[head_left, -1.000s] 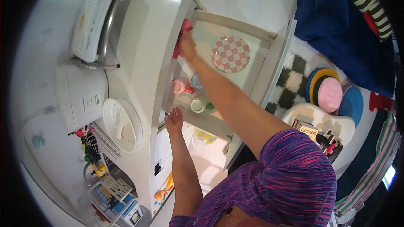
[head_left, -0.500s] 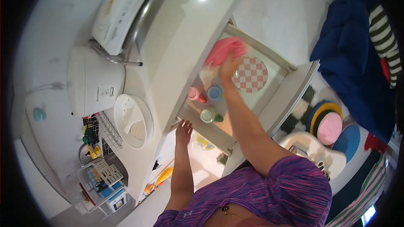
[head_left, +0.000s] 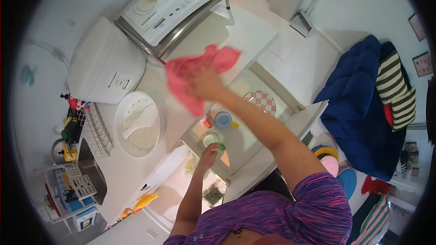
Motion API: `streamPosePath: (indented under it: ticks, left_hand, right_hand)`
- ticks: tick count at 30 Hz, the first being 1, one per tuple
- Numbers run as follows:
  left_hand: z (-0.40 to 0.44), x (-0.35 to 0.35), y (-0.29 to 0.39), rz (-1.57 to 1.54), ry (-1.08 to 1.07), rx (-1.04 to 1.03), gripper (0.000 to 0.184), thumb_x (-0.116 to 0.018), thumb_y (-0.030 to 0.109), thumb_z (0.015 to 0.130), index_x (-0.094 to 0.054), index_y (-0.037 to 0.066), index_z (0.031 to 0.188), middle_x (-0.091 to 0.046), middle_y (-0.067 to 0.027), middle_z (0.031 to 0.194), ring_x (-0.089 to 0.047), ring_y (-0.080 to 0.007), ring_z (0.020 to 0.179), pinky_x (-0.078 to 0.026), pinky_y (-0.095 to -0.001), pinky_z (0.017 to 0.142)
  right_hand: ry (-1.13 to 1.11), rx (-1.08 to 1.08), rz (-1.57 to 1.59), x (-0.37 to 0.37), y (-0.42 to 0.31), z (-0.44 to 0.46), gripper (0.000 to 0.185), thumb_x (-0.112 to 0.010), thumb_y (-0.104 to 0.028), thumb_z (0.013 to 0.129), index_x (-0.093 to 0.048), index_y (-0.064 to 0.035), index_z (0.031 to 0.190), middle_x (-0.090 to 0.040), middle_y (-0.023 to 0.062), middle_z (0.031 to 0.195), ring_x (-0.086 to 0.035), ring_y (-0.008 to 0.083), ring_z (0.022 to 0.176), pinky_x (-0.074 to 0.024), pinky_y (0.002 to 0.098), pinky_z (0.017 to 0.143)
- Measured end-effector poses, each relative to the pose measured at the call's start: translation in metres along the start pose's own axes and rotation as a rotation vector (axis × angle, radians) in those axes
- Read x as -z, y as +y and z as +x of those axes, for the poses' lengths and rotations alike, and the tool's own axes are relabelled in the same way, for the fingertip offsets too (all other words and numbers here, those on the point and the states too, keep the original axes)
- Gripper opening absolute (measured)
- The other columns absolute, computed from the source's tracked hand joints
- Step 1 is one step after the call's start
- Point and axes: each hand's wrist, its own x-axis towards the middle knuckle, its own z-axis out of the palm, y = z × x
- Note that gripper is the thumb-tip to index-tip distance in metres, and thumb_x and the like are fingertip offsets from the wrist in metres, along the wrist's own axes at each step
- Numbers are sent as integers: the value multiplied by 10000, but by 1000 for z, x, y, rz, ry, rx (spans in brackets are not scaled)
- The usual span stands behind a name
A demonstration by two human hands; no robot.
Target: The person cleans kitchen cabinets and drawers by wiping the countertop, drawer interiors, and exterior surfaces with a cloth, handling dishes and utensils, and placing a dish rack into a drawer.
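My right hand [head_left: 206,83] holds a bunched pink cloth [head_left: 184,79] over the pale countertop [head_left: 195,38]; motion blurs the hand, and whether the cloth touches the counter I cannot tell. Below it, my left hand [head_left: 209,155] reaches over the side of an open drawer [head_left: 268,149]. Its fingers close on a pale mug with a green handle [head_left: 210,138]. Beside that mug stand a blue cup with a yellow handle [head_left: 223,119] and a pink cup with a red handle [head_left: 205,122], partly hidden by the cloth. A pink-and-white checkered plate [head_left: 263,101] lies farther back, partly behind my right forearm.
On the counter stand a white basin [head_left: 119,129] with a strainer and scoop, a white rice cooker [head_left: 102,66], and an induction cooker [head_left: 165,4] on a metal rack. A sink [head_left: 93,165] and wire rack are to the left. A blue sofa [head_left: 352,109] is at right.
My right hand has carried the pink cloth from inside the drawer to over the counter. My left hand has moved from the drawer's edge to the green-handled mug. The view has shifted.
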Motion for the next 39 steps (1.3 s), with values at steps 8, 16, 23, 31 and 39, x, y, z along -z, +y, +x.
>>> streamPosePath:
  ticks: [8,16,23,31,39]
  left_hand:
    - [-124,21,-30,-109,441,282,384,-461,89,772,-465,2,1145,-555,-115,1016,-543,-188,903,-430,-275,774]
    - [-74,-35,75,-572,482,258,380,-481,105,788,-451,13,1156,-544,-95,1032,-531,-161,895,-419,-261,761]
    - [-35,-45,134,-244,259,-8,327,-441,65,848,-438,2,1169,-518,-86,1085,-485,-159,1012,-385,-276,878]
    - [-118,-17,119,-832,776,169,368,-486,179,835,-423,54,1175,-523,-133,1089,-534,-232,971,-433,-339,839]
    - [-128,77,137,-756,1131,72,504,-450,438,846,-345,113,1216,-527,-143,1002,-562,-246,811,-483,-358,699]
  right_hand:
    - [111,-266,-407,51,246,29,250,-415,-216,806,-590,-41,843,-605,168,857,-578,323,816,-443,446,702]
    - [-92,17,191,12,69,22,223,-569,-222,699,-557,-15,781,-559,164,795,-533,318,785,-412,420,713]
    - [-638,-124,86,0,106,65,386,-474,-315,794,-533,-81,1096,-524,183,1101,-465,353,1047,-393,440,867]
    - [-129,12,-25,12,105,43,217,-498,-160,663,-613,-8,767,-609,180,767,-580,307,757,-449,419,650]
    - [-19,73,-53,36,118,36,358,-514,-331,737,-553,11,836,-576,177,792,-549,325,765,-411,438,730]
